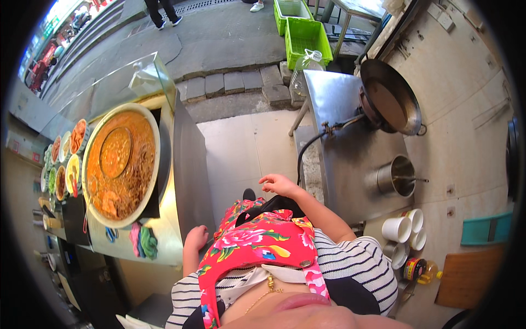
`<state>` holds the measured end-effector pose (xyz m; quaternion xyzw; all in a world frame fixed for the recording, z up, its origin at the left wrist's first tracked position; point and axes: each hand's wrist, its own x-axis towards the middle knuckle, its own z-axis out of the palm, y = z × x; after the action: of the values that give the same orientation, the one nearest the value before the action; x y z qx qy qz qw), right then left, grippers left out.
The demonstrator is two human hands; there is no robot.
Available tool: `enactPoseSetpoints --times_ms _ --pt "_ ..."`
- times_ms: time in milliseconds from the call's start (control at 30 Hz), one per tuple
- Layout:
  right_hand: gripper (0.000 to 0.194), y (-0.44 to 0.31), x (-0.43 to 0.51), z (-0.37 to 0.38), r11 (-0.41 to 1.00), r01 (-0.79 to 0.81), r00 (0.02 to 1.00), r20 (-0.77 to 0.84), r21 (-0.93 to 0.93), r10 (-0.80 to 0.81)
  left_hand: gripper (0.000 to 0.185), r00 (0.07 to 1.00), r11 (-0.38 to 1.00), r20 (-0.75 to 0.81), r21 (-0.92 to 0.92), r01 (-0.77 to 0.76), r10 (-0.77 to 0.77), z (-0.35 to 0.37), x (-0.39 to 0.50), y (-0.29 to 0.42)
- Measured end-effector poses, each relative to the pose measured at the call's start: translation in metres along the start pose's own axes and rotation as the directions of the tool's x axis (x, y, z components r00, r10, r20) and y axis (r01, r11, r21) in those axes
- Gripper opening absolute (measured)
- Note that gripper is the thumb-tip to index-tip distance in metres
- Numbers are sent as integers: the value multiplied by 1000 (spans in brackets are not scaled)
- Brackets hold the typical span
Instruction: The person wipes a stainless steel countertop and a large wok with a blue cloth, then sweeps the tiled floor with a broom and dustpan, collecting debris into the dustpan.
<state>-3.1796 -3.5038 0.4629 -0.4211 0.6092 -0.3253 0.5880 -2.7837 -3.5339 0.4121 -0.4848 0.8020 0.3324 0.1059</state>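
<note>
My right hand [278, 185] is raised in front of the floral apron [246, 242], fingers apart and nothing in them. Low at my left side, my left hand [197, 237] is beside the steel-sided counter [191, 164]; its fingers are partly hidden, and I cannot tell whether it touches the side. On that counter stands a wide basin [156, 181] of orange-red stew [141, 164]. A round strainer or inner ring [130, 150] sits in the broth, with dark strips and chunks around it. A thin handle [87, 214] leans over the basin's near rim.
Bowls of toppings [74, 174] line the counter's left, behind a glass guard [162, 76]. Folded cloths [143, 240] and scissors [111, 234] lie nearer. At right, a steel table [349, 185] holds a large wok [404, 107], a gas hose [306, 146] and a steel pot [388, 177].
</note>
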Motion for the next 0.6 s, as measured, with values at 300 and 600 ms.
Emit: enactPoseSetpoints --times_ms 300,600 --pt "30 -80 182 -197 974 -95 980 -155 206 129 22 762 795 -241 82 -601 601 -279 385 200" --pt "24 -160 412 -405 947 -120 946 -254 296 200 24 973 975 -87 93 -203 211 -351 706 151"
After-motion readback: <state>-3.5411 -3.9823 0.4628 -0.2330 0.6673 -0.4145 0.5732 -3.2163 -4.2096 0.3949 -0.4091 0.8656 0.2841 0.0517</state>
